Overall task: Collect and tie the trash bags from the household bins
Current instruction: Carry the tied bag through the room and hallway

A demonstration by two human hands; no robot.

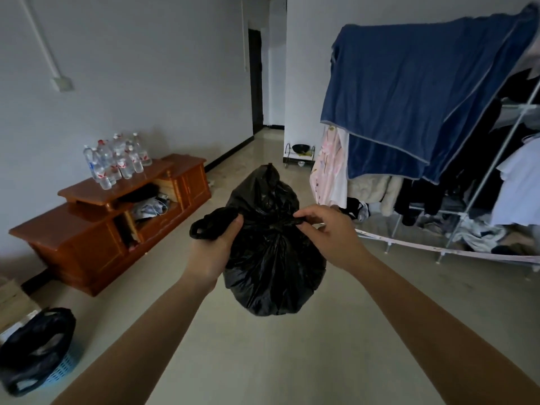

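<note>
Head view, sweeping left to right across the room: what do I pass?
Blue basket bin lined with a black bag → wooden cabinet topped with clear water bottles → held black trash bag → clothes rack under blue fabric.

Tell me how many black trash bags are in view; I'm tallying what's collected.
2: one black bag held up by both hands at centre, one lining the blue basket at lower left. Others may be out of view.

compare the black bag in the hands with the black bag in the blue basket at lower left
The held bag hangs in the air, bulging and gathered at the neck, its handles held by the left hand and right hand. The basket bag sits open-mouthed, lining the blue basket, untouched. Both are glossy black plastic.
</note>
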